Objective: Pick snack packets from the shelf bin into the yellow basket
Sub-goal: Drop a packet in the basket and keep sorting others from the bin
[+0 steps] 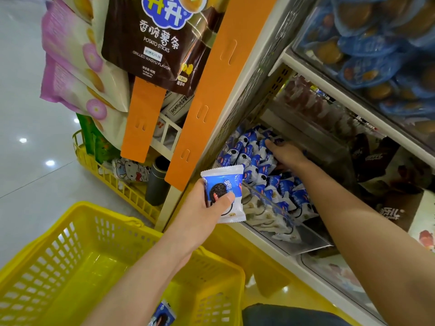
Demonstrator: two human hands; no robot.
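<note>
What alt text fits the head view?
The left hand holds a blue-and-white cookie packet between the shelf bin and the yellow basket, which holds one packet. The right hand reaches among matching packets in the bin.

One head cam, wide-angle, pitched steeply down and rolled. Shelf bin close at right, yellow basket just below, lower left.

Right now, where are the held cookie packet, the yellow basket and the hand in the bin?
cookie packet (pixel 223 181): head view, blue front.
yellow basket (pixel 103 210): head view, far rim.
right hand (pixel 286 154): head view, its back.
</note>
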